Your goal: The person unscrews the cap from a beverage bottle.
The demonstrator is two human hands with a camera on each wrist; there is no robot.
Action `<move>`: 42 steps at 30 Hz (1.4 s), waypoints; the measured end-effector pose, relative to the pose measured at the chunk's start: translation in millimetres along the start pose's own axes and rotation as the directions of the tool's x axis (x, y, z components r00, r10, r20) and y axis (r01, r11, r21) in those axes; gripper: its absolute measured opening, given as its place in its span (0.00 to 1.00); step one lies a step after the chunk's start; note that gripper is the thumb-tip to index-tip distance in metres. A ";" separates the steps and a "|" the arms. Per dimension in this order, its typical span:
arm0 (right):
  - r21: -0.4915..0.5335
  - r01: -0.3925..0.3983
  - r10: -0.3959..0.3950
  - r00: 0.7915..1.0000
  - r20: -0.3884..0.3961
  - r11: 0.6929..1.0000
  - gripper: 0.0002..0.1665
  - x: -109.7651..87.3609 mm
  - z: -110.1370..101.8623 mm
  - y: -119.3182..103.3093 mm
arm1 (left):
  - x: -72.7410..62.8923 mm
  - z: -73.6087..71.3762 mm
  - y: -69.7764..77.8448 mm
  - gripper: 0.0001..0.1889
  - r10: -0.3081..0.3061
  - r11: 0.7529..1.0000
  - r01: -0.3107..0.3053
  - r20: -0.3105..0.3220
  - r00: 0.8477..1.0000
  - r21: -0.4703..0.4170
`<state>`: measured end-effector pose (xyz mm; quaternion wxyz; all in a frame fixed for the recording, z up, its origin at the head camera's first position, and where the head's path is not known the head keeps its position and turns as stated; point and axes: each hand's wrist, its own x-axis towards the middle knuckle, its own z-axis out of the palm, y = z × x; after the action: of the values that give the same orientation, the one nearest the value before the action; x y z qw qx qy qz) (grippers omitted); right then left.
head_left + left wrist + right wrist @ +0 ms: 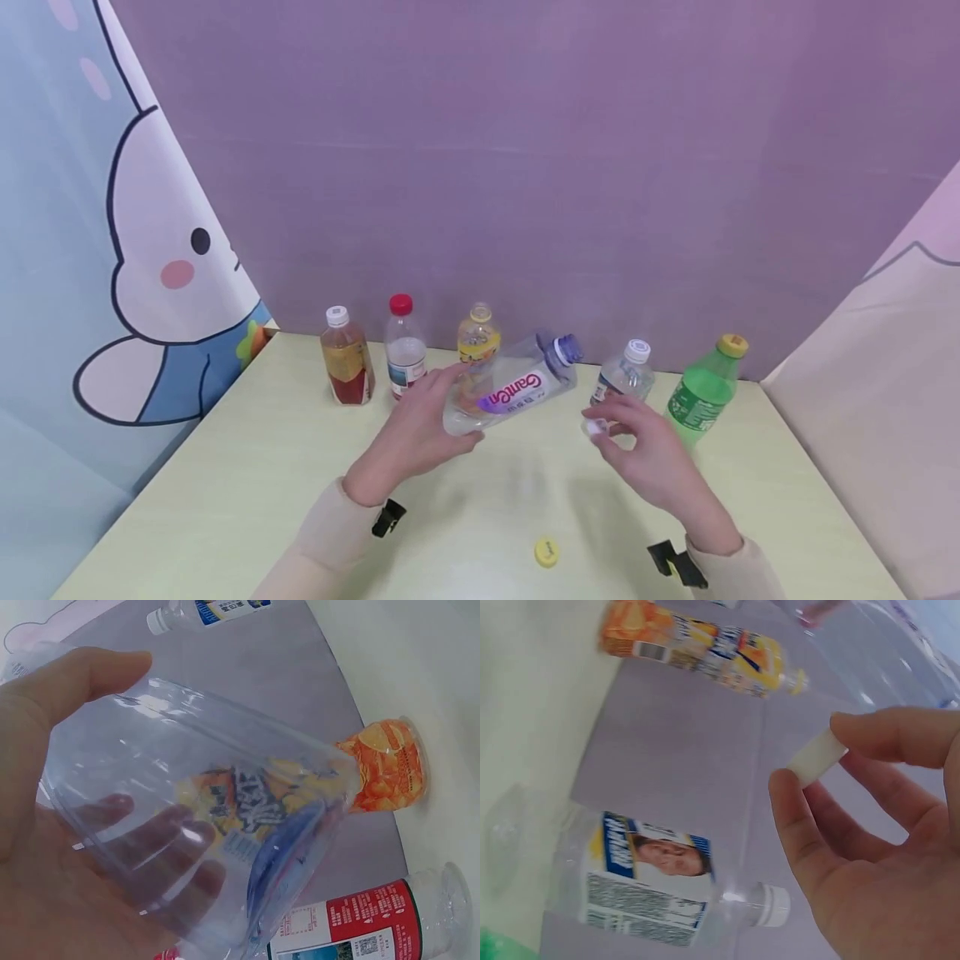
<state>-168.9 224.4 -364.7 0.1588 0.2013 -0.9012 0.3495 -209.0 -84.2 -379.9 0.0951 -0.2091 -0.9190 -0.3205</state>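
Note:
My left hand (423, 417) grips a clear Ganten water bottle (517, 387) near its base. The bottle is held above the table, tilted, its blue-purple top pointing up to the right. In the left wrist view the thumb and fingers lie on opposite sides of the clear bottle (187, 742). To the right, my right hand (648, 454) pinches a small white cap (817, 757) between thumb and fingertip. The cap is apart from the bottle. Behind the right hand stands a clear bottle with a white cap (630, 373).
Along the back stand a brown drink bottle (347, 358), a red-capped water bottle (405, 350), and an orange drink bottle (478, 333) with an uncapped neck. A green bottle (705, 392) with a yellow cap stands right. A loose yellow cap (547, 552) lies in front on the table (225, 500).

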 end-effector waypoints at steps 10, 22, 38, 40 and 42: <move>-0.010 0.008 -0.006 0.985 0.174 1.000 0.21 -17.5 19.3 15.9 | 0.1 12.8 2.1 0.47 -0.001 0.980 0.007 0.034 0.999 -0.197; 0.040 0.015 -0.029 0.917 0.398 0.999 0.15 -35.9 34.6 34.5 | 10.3 40.3 3.1 0.49 -0.063 0.919 0.079 0.053 0.997 -0.387; -0.027 -0.018 0.030 0.815 0.578 0.999 0.16 -52.2 46.0 29.8 | 22.8 59.0 6.1 0.50 -0.102 0.911 0.126 0.081 0.991 -0.392; -0.035 -0.029 0.044 0.805 0.592 0.999 0.16 -54.6 46.9 28.6 | 24.8 61.6 6.4 0.50 -0.115 0.912 0.144 0.096 0.989 -0.385; -0.051 -0.047 0.068 0.794 0.604 0.998 0.16 -57.1 48.4 26.8 | 26.8 65.0 6.5 0.50 -0.125 0.910 0.158 0.109 0.986 -0.384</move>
<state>-139.0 223.3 -438.4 -0.1451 0.2723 -0.9160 0.2565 -232.8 -30.1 -418.6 -0.0099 -0.1697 -0.8521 -0.4950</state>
